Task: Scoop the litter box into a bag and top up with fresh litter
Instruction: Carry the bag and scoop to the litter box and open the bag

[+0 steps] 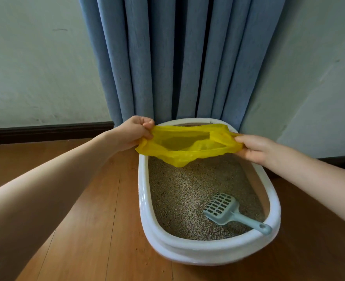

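Both our hands held the yellow bag [187, 145] stretched open over the far end of the white litter box [145, 199]: our left hand [132, 132] pinched its left edge with curled fingers, and our right hand [254, 148] gripped its right edge the same way. Below, the litter [179, 191] filled the box, and the pale blue scoop [224, 209] lay on it, handle resting on the near right rim. Blue curtains [177, 57] hung behind.
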### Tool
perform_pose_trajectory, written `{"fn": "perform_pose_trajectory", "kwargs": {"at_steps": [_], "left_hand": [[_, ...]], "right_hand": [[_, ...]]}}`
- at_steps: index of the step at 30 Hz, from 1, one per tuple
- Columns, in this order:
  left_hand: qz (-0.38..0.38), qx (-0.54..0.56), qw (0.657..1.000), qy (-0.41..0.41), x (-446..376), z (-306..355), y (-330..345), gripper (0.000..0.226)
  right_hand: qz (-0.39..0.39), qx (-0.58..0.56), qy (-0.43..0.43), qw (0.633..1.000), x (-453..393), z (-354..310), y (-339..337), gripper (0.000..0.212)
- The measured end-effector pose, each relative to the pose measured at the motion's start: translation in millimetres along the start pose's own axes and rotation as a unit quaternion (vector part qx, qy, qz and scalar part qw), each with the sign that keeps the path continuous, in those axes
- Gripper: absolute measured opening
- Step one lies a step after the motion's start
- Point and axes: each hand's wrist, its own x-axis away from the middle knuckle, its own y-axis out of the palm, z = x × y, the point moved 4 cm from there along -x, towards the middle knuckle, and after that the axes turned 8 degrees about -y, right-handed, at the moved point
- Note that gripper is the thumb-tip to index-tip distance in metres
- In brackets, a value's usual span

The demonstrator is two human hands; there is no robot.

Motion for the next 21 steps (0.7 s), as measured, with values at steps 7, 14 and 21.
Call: {"fn": "perform_pose_trajectory", "kwargs": {"at_steps": [7,14,21], "left_hand": [[0.178,-0.173,0.968,0.029,-1,-4,2,0.050],[0.109,0.016,0.993,-0.032,23,-3,3,0.032],[-0.056,0.185,0.973,-0.125,30,-1,0,0.042]], "right_hand": [[-0.159,-0.084,0.031,0.983,15,0,6,0.040],[-0.103,-0.013,0.056,0.993,11,31,2,0.043],[-0.003,-0.150,0.000,0.989,5,23,-8,0.036]]}}
